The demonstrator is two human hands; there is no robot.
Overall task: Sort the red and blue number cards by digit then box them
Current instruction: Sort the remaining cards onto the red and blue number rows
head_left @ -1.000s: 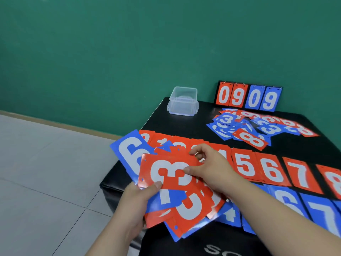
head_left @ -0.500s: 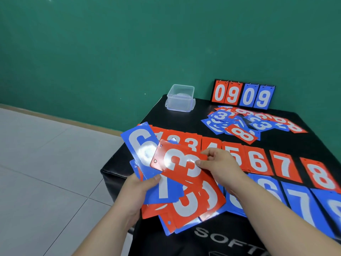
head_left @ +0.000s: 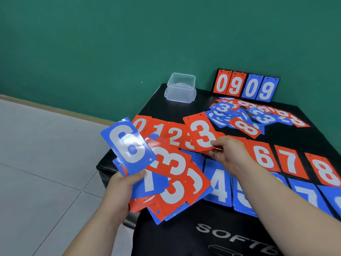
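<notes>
From the head camera, I saw my left hand [head_left: 121, 183] low at the near left corner of the black padded table [head_left: 184, 237]. It gripped a fan of cards [head_left: 171, 183], with the thumb pressed across the bottom of the blue 6 [head_left: 129, 145] on top and the fingers hidden underneath. Red 3s and a blue 7 splayed out beneath that card. My right hand [head_left: 227, 154] reached in from the right and pinched a single red 3 [head_left: 202, 133] by its lower right edge between thumb and curled fingers. The card was tilted over the red row [head_left: 289, 161], just after the 2. It covered the card beneath, and I could not tell whether the two touched. The hand itself hid the 4 and 5 of that row. The blue row [head_left: 219, 185] lay nearer me, partly under my right forearm. A loose pile [head_left: 245, 121] of mixed cards sat behind the red row. The clear plastic box [head_left: 181, 87] stood at the far left corner, and a flip scoreboard [head_left: 245, 85] stood against the green wall [head_left: 129, 43].
</notes>
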